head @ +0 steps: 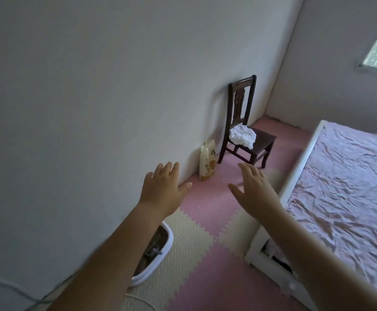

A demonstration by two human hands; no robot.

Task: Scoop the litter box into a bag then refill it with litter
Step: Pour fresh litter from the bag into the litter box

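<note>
A white litter box [164, 248] sits on the floor against the wall at lower left, partly hidden by my left forearm; brownish litter and a grey scoop show inside. A tall cream litter bag [208, 161] stands upright against the wall further ahead. A crumpled white plastic bag [242, 136] lies on the seat of a dark wooden chair [243, 108]. My left hand [164, 188] and my right hand [253, 189] are stretched out in the air ahead of me, fingers spread, holding nothing.
A bed [349, 187] with a wrinkled pink sheet and a white frame fills the right side. Pink and cream foam floor tiles [205, 261] form a lane between wall and bed. A grey cable [14, 290] runs along the wall at bottom left.
</note>
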